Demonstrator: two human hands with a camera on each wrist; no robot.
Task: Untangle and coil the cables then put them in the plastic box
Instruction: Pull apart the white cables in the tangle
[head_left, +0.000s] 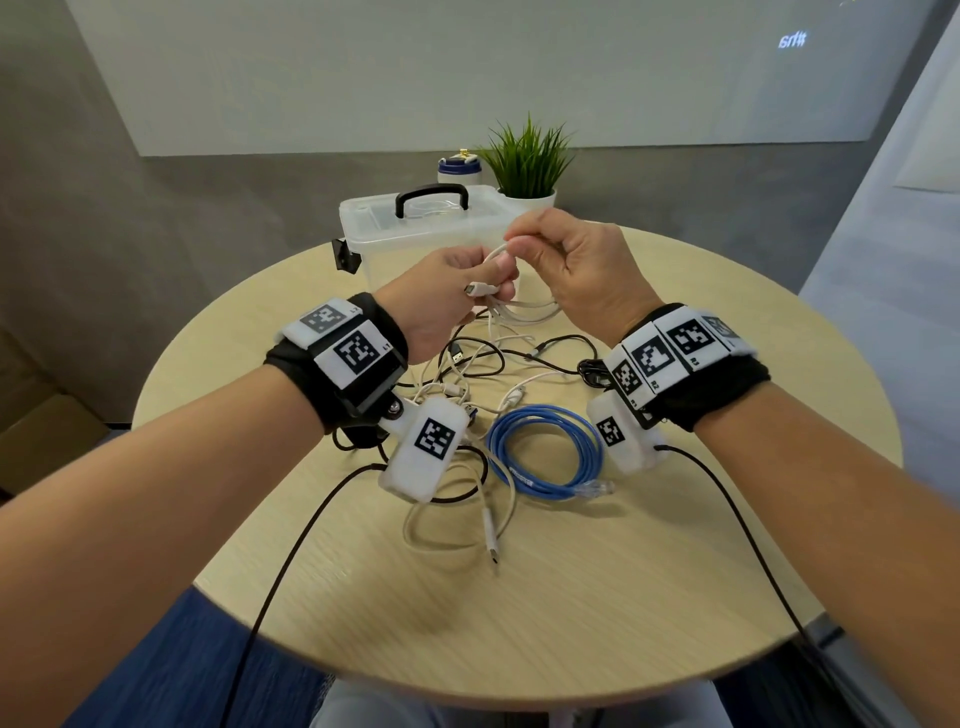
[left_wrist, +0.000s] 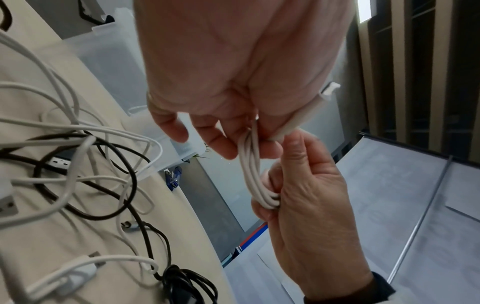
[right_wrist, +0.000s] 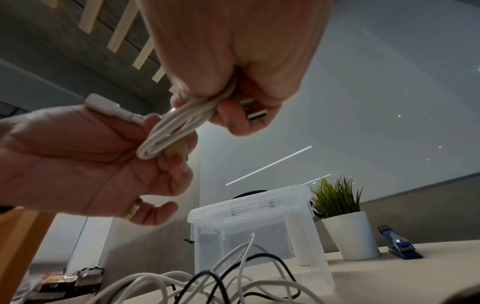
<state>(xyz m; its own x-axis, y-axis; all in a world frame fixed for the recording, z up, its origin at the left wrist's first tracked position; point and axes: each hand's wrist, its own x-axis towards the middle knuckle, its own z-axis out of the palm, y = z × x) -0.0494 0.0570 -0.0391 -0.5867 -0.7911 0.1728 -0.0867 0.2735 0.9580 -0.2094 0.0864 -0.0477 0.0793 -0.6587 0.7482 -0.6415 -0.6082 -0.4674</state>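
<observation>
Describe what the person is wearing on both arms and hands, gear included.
Both forearms are bare. The left hand has a black wrist wrap carrying white blocks printed with black square codes, and a gold ring on one finger. The right hand wears a matching black wrap with coded white blocks. A white coded pod hangs under each wrist, and a thin black cable trails from each.

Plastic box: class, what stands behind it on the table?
Behind the plastic box stand a potted plant and a white bottle; the box hides the bottle's lower part.
</observation>
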